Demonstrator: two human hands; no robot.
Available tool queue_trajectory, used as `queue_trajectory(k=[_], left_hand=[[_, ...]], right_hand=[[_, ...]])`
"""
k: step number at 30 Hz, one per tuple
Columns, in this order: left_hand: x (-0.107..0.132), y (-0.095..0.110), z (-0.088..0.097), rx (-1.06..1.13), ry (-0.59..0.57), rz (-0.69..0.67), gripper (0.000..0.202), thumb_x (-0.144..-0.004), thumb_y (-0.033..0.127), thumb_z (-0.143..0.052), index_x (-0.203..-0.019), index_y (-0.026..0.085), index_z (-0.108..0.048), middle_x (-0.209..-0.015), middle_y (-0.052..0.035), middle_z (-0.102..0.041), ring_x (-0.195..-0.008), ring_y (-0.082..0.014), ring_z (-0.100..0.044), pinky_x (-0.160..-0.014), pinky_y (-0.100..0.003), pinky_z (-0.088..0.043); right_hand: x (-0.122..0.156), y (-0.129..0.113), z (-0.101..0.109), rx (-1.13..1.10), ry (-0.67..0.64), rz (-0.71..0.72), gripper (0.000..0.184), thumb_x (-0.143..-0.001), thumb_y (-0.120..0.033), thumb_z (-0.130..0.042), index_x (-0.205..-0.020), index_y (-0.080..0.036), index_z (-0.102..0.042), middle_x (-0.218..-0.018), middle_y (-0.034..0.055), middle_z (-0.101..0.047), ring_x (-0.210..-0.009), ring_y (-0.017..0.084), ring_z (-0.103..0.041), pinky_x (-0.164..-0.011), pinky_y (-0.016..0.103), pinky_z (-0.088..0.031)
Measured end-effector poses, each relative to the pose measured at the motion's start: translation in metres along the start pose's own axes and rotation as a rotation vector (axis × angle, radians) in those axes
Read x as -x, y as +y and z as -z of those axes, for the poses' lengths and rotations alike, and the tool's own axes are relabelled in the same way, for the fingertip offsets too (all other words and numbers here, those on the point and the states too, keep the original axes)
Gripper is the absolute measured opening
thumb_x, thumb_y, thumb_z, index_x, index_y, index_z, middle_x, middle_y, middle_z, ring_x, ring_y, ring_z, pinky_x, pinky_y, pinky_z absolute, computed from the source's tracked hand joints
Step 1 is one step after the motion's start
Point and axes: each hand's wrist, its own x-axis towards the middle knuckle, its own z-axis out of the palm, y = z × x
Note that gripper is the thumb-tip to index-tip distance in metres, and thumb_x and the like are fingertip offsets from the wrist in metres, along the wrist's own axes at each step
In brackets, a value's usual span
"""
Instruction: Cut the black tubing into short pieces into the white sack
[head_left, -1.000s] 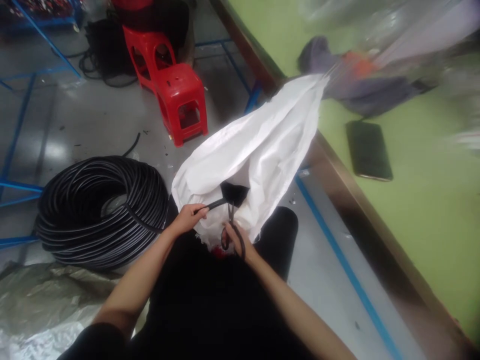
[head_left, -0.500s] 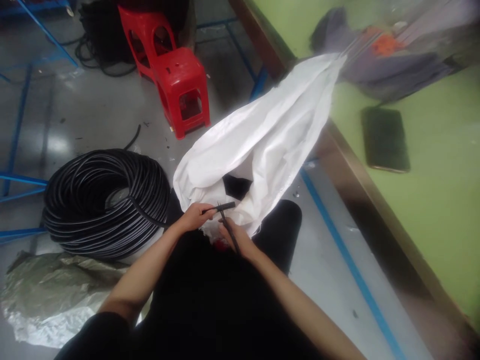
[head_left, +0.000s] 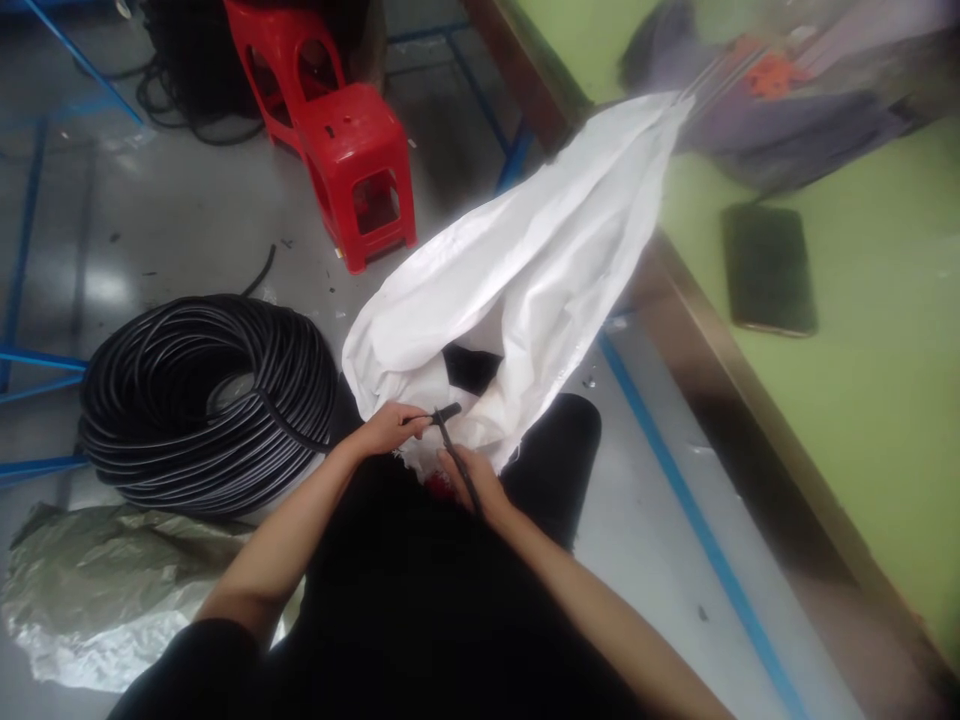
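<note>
My left hand (head_left: pixel 391 427) is closed on a length of black tube (head_left: pixel 449 411), whose end sticks out to the right past the fingers. In my right hand (head_left: pixel 480 480) is a dark tool that looks like scissors (head_left: pixel 456 450); its thin tip crosses the tube just right of my left fingers. The scissors' handles are partly hidden by the hand. Under and beyond both hands a white woven sack (head_left: pixel 480 280) hangs with its mouth towards me, drawn up to the table by cords. To the left stands a large coil of black tube (head_left: pixel 202 450), with a strand running towards my left hand.
Red plastic stools (head_left: pixel 360 140) stand on the floor ahead. A crumpled plastic bag (head_left: pixel 112 590) lies at lower left. On the green table (head_left: pixel 862 420) at right are a dark flat object (head_left: pixel 769 268) and purple-grey cloth (head_left: pixel 787 140). Blue tape lines mark the floor.
The tube end reaches less far beyond the scissors than before, and the scissors lie against it. Both hands stay nearly in place; the view has shifted slightly.
</note>
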Motion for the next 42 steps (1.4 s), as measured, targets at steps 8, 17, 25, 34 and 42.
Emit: queue_trajectory(k=[8, 17, 25, 34, 42], left_hand=[[0.005, -0.003, 0.014, 0.022, 0.073, 0.067, 0.04, -0.086, 0.046, -0.047, -0.066, 0.013, -0.059, -0.054, 0.0046, -0.041, -0.052, -0.0082, -0.035, -0.053, -0.021, -0.029], [0.007, 0.005, -0.018, 0.204, -0.052, -0.004, 0.05, -0.085, 0.038, -0.053, -0.128, 0.012, -0.05, -0.075, -0.0009, -0.063, -0.069, -0.0124, -0.057, -0.07, -0.024, -0.045], [0.021, 0.006, -0.007, -0.035, -0.034, -0.027, 0.033, -0.087, 0.042, -0.051, -0.101, 0.015, -0.064, -0.08, -0.0019, -0.064, -0.07, -0.013, -0.055, -0.067, -0.023, -0.043], [0.019, 0.009, 0.005, 0.001, 0.214, -0.041, 0.035, -0.087, 0.044, -0.047, -0.075, 0.013, -0.062, -0.067, 0.0009, -0.057, -0.065, -0.011, -0.049, -0.062, -0.02, -0.038], [0.016, 0.012, 0.004, -0.03, 0.159, -0.043, 0.036, -0.088, 0.04, -0.046, -0.07, 0.013, -0.061, -0.061, 0.0026, -0.051, -0.058, -0.0089, -0.042, -0.057, -0.02, -0.033]], right_hand=[[0.0, 0.003, 0.003, -0.026, 0.012, -0.044, 0.039, -0.083, -0.054, -0.051, -0.064, -0.02, -0.053, -0.045, -0.0022, -0.048, -0.04, 0.014, -0.049, -0.039, 0.025, -0.039], [-0.014, -0.013, 0.006, -0.403, 0.042, -0.105, 0.037, -0.079, -0.056, -0.056, -0.073, -0.019, -0.053, -0.046, -0.0039, -0.053, -0.038, 0.012, -0.05, -0.038, 0.024, -0.042], [-0.022, -0.007, 0.012, -0.493, 0.126, -0.104, 0.035, -0.074, -0.053, -0.063, -0.08, -0.019, -0.053, -0.049, -0.0052, -0.053, -0.04, 0.012, -0.051, -0.039, 0.023, -0.043], [-0.01, -0.004, 0.008, -0.286, -0.008, -0.039, 0.05, -0.083, -0.064, -0.045, -0.1, -0.017, -0.053, -0.07, 0.0018, -0.061, -0.057, 0.015, -0.058, -0.054, 0.028, -0.049], [-0.001, -0.006, 0.007, 0.11, -0.134, 0.077, 0.037, -0.089, -0.048, -0.045, -0.11, -0.02, -0.053, -0.073, 0.0006, -0.062, -0.065, 0.018, -0.059, -0.065, 0.031, -0.046]])
